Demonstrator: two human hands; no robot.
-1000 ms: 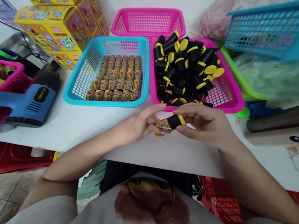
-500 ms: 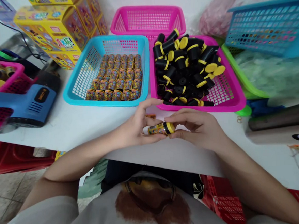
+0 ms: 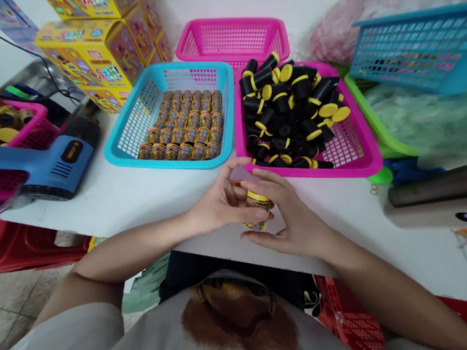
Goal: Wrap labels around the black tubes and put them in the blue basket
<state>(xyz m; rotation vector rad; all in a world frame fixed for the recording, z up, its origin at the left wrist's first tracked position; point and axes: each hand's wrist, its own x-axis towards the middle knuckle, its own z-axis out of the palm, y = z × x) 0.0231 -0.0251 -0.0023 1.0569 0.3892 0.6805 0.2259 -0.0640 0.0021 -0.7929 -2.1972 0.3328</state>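
Note:
A small canister [image 3: 256, 224] with a yellow cap and a colourful printed wrap stands nearly upright between my hands, over the front of the white table. My left hand [image 3: 223, 205] is closed on it, its thumb lying across the wrap. My right hand [image 3: 292, 213] curls round it from the right, fingers at the cap and thumb near the lower end. An orange printed piece shows partly behind my left fingers. Just beyond, a magenta basket [image 3: 370, 157] holds many black canisters [image 3: 282, 105] with yellow caps. Wrapped canisters [image 3: 182, 128] lie in rows in a light-blue basket [image 3: 169, 164].
A blue heat gun [image 3: 62, 160] lies at the left beside another magenta basket [image 3: 34, 125]. Yellow printed boxes [image 3: 89, 57] are stacked behind it. On the right are a green basket [image 3: 388, 135] with clear plastic, a blue basket [image 3: 412, 45] and a grey device with a fan [image 3: 431, 204].
The canister has turned from lying sideways to nearly upright, cap upward. My left thumb has moved across its wrap, and my right hand has shifted to span it from cap to lower end.

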